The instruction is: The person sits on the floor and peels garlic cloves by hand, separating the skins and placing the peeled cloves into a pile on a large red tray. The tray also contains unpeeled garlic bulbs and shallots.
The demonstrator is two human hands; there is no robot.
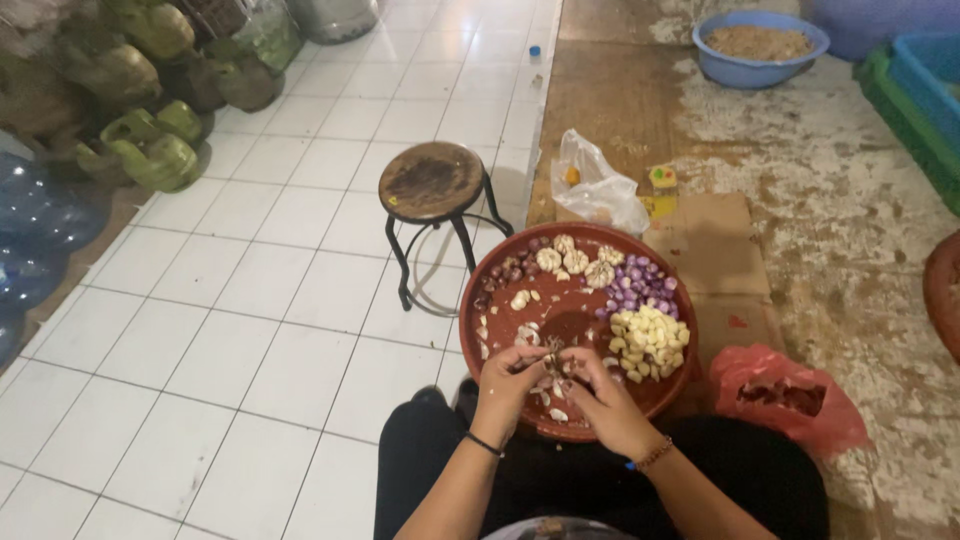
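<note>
While both hands meet over the near rim of the round reddish-brown tray (487, 300), low centre of the frame, they work a small garlic clove (553, 366) between them. The left hand (508, 385) is pinched narrow on it; the right hand (600, 398) is curled close against it, though its exact grip cannot be told.

Done, by the look of it: a heap of pale yellow peeled cloves (650, 342) at the tray's right. Left: whole white garlic heads (575, 260) at the far rim, purple shallots (640, 287) beside them, loose skins about the middle. Judged roughly midway.

Packages: a crumpled clear plastic bag (597, 188) just above the tray; a small yellow carton (663, 180) to its right, on flattened brown cardboard (720, 250); a red plastic bag (785, 397) lower right. A blue basin (760, 45) sits upper right, a black-legged wooden stool (432, 182) at centre.
</note>
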